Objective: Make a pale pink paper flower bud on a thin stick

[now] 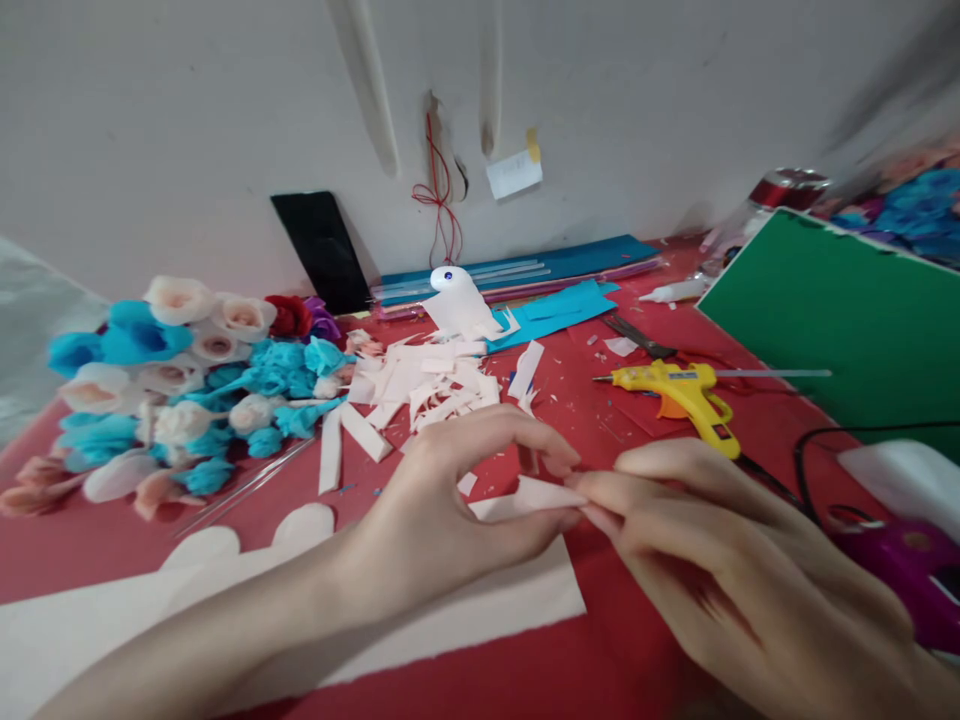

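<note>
Both hands meet over a red table (pixel 615 650) near its front. My left hand (pixel 442 500) pinches a small pale pink foam piece (pixel 536 495) between thumb and fingers. My right hand (pixel 720 540) grips the same piece at its right tip with its fingertips. Under my left forearm lies a large cream foam sheet (pixel 517 600) with scalloped cut-outs at its left edge.
A pile of pale foam strips and offcuts (pixel 427 385) lies behind the hands. Blue, white and pink foam flowers (pixel 180 385) fill the left. A yellow glue gun (pixel 686 390), scissors (pixel 637 338), a green sheet (pixel 840 320), stacked blue sheets (pixel 525 270) and a purple tool (pixel 911 565) sit right.
</note>
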The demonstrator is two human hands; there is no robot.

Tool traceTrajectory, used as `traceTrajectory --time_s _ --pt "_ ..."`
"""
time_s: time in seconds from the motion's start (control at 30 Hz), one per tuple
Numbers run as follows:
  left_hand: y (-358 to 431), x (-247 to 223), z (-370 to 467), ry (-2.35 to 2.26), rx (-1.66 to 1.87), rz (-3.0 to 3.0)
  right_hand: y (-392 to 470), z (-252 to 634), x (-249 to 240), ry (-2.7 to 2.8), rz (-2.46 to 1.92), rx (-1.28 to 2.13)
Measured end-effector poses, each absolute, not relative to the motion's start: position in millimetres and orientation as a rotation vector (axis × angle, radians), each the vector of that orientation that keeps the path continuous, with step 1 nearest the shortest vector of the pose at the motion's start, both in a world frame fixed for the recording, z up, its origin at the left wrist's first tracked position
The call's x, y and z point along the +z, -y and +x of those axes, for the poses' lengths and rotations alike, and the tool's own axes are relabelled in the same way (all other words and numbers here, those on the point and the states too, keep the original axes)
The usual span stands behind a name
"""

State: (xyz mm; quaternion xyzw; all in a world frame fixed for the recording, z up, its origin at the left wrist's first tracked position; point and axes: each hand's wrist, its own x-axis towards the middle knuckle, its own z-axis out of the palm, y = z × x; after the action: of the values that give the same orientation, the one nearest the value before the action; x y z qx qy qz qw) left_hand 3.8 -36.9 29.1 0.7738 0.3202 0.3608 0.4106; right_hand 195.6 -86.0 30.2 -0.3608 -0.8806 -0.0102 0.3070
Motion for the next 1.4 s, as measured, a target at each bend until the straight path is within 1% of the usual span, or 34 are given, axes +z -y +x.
traceTrajectory --time_s 0.17,0.23,0.4,0.53,0.6,0.77,0.87,0.97,1.07,1.23,1.4 --pt "38.0 27.9 2.4 -0.787 0.939 1.971 85.5 197.7 27.9 2.382 -0.836 -0.299" --pt "38.1 27.1 2.7 -0.767 0.989 1.999 84.3 196.5 29.1 2.363 -0.786 -0.356" --pt "37.8 27.4 4.4 -0.629 1.206 2.163 83.4 194.0 29.5 2.272 -0.766 -0.382" --pt "38.2 28.9 4.3 -0.576 1.262 2.283 85.6 196.9 27.6 2.275 -0.765 -0.358" --pt "38.3 29.0 3.6 -0.576 1.254 2.288 86.3 198.5 27.9 2.324 -0.825 -0.279" --pt "36.7 27.5 -0.4 -0.541 1.215 2.335 85.9 194.6 30.6 2.246 -0.975 0.126" --pt "35.5 27.1 -3.9 -0.489 1.21 2.378 87.8 190.6 31.8 2.138 -1.062 0.249" --pt "34.3 27.5 -5.8 -0.439 1.23 2.478 92.5 193.2 33.0 2.07 -1.252 0.34" --pt "33.4 27.6 -5.3 -0.398 1.228 2.543 96.1 202.5 33.5 2.086 -1.374 0.475" --pt "33.9 28.2 -2.1 -0.401 1.23 2.555 90.8 208.8 34.2 2.095 -1.379 0.595" --pt "35.0 28.4 0.0 -0.449 1.166 2.57 77.5 196.0 42.1 2.104 -1.334 0.998"
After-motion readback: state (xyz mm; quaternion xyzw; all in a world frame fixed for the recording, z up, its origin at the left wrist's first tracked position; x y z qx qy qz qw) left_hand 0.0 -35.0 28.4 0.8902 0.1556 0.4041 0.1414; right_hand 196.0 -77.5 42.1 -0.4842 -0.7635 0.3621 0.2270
